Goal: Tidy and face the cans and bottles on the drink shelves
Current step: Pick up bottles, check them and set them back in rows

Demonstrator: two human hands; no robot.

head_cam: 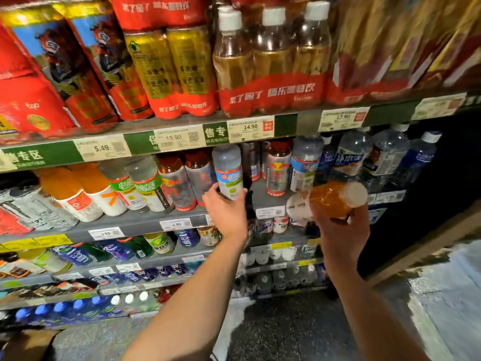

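Observation:
My left hand [226,209] grips the base of a clear bottle with a blue and white label [229,170], held upright at the front of the second shelf [145,220]. My right hand [338,225] holds an orange drink bottle [328,200] lying sideways in the air, its base pointing right, in front of the same shelf. To the left of the clear bottle stand amber bottles [177,183], green-labelled bottles [140,186] and orange bottles [75,194]. A silver and red bottle [278,170] and blue-labelled water bottles [351,155] stand to the right.
The top shelf [307,121] carries shrink-wrapped packs of cans and amber bottles [270,61]. Price tags line each shelf edge. Lower shelves hold several small bottles and cans [161,242]. A dark gap lies at the right of the rack, and speckled floor [286,329] lies below.

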